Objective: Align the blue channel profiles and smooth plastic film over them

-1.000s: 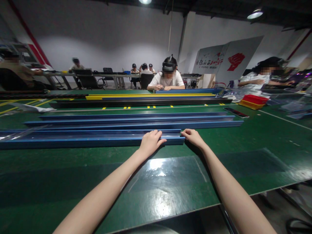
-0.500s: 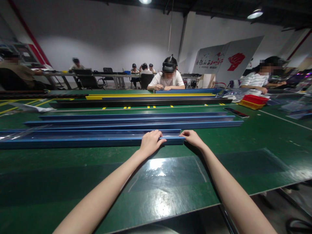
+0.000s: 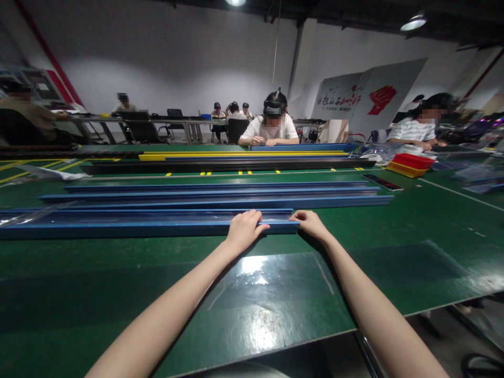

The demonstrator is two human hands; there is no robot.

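Observation:
A long blue channel rail [image 3: 118, 227] lies across the green table [image 3: 118, 294], nearest to me. My left hand [image 3: 244, 230] rests on the rail close to its right end, fingers curled over its near wall. At the very end of the rail my right hand [image 3: 311, 223] has its fingers closed against the end face. Whether anything small is between those fingers is hidden.
More blue rails [image 3: 220, 195] lie behind the near one, then a black and yellow rail [image 3: 236, 157]. A red and yellow tray [image 3: 409, 163] sits far right. A clear plastic sheet [image 3: 268, 289] lies before me. Other people sit across the table.
My hands have hardly moved; the right hand sits a touch closer to the rail's end. The person at the far right has shifted a little.

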